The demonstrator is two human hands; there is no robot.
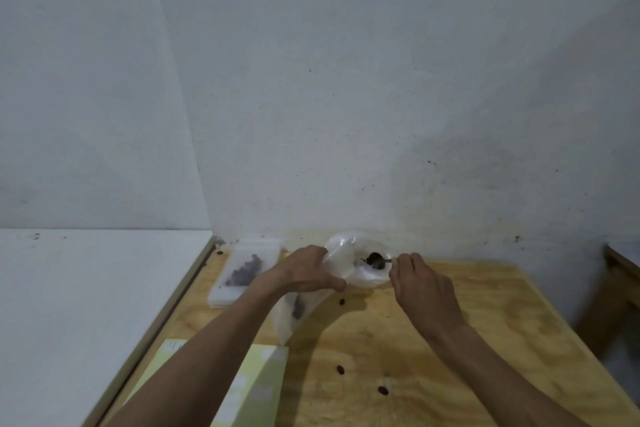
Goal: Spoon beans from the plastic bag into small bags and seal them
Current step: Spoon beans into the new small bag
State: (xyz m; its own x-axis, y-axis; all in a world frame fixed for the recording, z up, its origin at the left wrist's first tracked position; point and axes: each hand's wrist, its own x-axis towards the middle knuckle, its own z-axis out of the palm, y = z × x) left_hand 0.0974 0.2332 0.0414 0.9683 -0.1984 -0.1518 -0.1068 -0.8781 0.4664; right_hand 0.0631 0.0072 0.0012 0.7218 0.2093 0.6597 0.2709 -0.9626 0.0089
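A clear plastic bag (360,274) stands open against the wall at the back of the wooden table (485,322). My left hand (304,272) grips its left edge and also holds a small clear bag (294,312) that hangs below with a few dark beans inside. My right hand (420,282) pinches the handle of a metal spoon (377,260), whose bowl sits inside the big bag's mouth with dark beans on it.
A small bag with beans (247,269) lies on a stack of flat bags at the back left. Three loose beans (341,369) are scattered on the table. A yellow-green sheet (256,388) lies at the front left, beside a white surface (86,305).
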